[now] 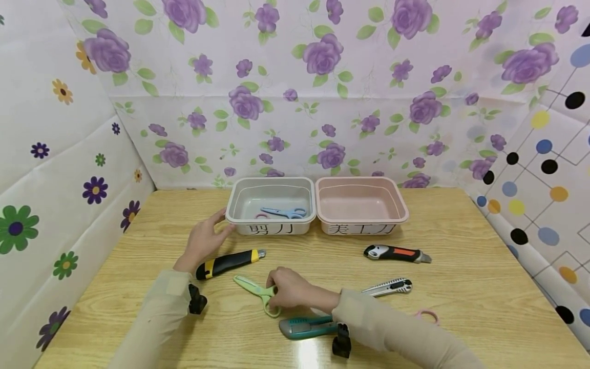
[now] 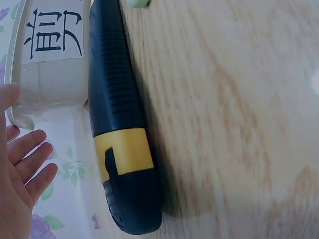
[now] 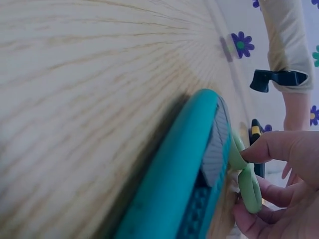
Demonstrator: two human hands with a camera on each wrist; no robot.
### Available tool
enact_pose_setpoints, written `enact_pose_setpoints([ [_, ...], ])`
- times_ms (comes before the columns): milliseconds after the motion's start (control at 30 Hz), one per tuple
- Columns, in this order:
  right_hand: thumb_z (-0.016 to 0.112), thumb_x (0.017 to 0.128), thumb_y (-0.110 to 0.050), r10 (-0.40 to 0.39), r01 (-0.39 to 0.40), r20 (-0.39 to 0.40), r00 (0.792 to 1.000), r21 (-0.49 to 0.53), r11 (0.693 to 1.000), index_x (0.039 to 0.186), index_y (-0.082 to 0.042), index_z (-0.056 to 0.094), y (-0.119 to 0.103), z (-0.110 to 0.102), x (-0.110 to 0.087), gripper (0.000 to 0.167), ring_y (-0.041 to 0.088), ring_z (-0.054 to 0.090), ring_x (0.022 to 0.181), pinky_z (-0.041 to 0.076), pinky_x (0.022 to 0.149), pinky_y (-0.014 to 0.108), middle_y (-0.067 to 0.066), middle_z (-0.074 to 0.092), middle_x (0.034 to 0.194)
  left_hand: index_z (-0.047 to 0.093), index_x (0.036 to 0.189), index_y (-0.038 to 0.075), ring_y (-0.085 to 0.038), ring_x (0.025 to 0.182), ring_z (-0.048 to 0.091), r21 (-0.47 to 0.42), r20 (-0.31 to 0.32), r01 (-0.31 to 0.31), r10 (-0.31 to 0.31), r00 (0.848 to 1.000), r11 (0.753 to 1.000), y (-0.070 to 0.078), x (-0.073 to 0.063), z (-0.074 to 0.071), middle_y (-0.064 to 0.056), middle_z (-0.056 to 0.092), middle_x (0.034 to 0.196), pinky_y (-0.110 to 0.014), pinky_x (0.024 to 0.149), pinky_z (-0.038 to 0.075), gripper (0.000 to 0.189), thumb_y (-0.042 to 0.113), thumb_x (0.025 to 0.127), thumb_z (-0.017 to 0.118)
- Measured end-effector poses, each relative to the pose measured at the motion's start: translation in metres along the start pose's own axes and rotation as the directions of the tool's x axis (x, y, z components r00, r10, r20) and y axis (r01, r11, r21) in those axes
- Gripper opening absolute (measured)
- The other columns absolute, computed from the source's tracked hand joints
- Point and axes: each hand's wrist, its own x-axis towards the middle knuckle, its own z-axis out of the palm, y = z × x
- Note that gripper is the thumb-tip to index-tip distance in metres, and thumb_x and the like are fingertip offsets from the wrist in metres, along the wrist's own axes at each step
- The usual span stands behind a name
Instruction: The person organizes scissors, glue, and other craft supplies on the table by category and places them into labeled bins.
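My right hand (image 1: 288, 289) pinches a handle of the light green scissors (image 1: 253, 286) near the middle of the table, their blades toward the far left. Thumb and fingers are on the green loop (image 3: 249, 189) in the right wrist view. With fingers fairly straight, my left hand (image 1: 204, 242) touches the left front corner of a grey bin (image 1: 234, 215). Inside that bin lie blue scissors (image 1: 278, 211) and a pink handle loop (image 1: 261, 216). Beside the left hand is a black and yellow utility knife (image 2: 119, 94). Under the right wrist lies a teal utility knife (image 3: 184, 164).
A pink bin (image 1: 322, 224) adjoins the grey one, both bearing printed labels. Farther right lie a black and red utility knife (image 1: 397, 253) and a silver one (image 1: 392, 287). A pink scissor handle (image 1: 429, 313) shows beyond the right sleeve. Patterned cloth walls surround the wooden table (image 1: 479, 287).
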Motion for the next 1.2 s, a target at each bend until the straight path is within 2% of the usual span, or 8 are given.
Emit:
enact_pose_setpoints([
  [333,0.075,0.069,-0.002,0.030,-0.042,0.063,0.998,0.200,0.979,0.091,-0.004,0.063,0.009,-0.010,0.003,0.026,0.005,0.045,0.068,0.041,0.062,0.019,-0.002,0.058,0.082,0.042,0.136,0.007,-0.013,0.037,0.030,-0.001,-0.010,-0.010,0.010,1.000,1.000,0.001,0.001,0.000,-0.016,0.059,0.118,-0.031,0.049,0.032,0.058,0.034,0.088,0.060],
  [467,0.074,0.070,0.003,0.014,-0.035,0.076,0.997,0.286,0.958,0.091,-0.002,0.063,0.014,-0.014,0.004,0.024,0.006,0.046,0.070,0.041,0.063,0.019,0.002,0.060,0.084,0.042,0.136,0.007,-0.013,0.037,0.030,-0.003,-0.010,-0.005,0.005,1.000,1.000,0.001,0.001,0.000,-0.017,0.059,0.118,-0.031,0.049,0.032,0.058,0.032,0.087,0.060],
  [700,0.069,0.072,0.010,0.018,-0.061,0.106,0.994,0.423,0.904,0.091,0.002,0.063,0.022,-0.019,0.007,0.022,0.010,0.046,0.068,0.040,0.057,0.020,0.005,0.057,0.076,0.042,0.136,0.008,-0.013,0.037,0.030,-0.003,-0.006,0.004,-0.004,1.000,1.000,0.001,0.000,-0.001,-0.016,0.058,0.119,-0.031,0.049,0.032,0.058,0.033,0.088,0.060],
  [967,0.066,0.075,0.009,0.002,-0.096,0.179,0.984,0.519,0.849,0.094,0.001,0.064,0.033,-0.023,0.009,0.021,0.009,0.044,0.065,0.038,0.054,0.021,0.000,0.053,0.072,0.041,0.136,0.008,-0.014,0.039,0.032,0.005,-0.001,0.012,-0.012,1.000,1.000,0.001,0.000,0.000,-0.016,0.058,0.120,-0.031,0.052,0.033,0.058,0.033,0.088,0.059],
  [1200,0.066,0.076,0.008,-0.012,-0.096,0.201,0.979,0.518,0.850,0.096,-0.002,0.065,0.035,-0.032,0.010,0.022,0.010,0.046,0.067,0.038,0.058,0.022,0.001,0.054,0.074,0.041,0.136,0.006,-0.014,0.041,0.033,0.006,0.003,0.016,-0.016,1.000,1.000,0.002,0.000,-0.001,-0.016,0.057,0.121,-0.033,0.056,0.035,0.059,0.034,0.088,0.059],
])
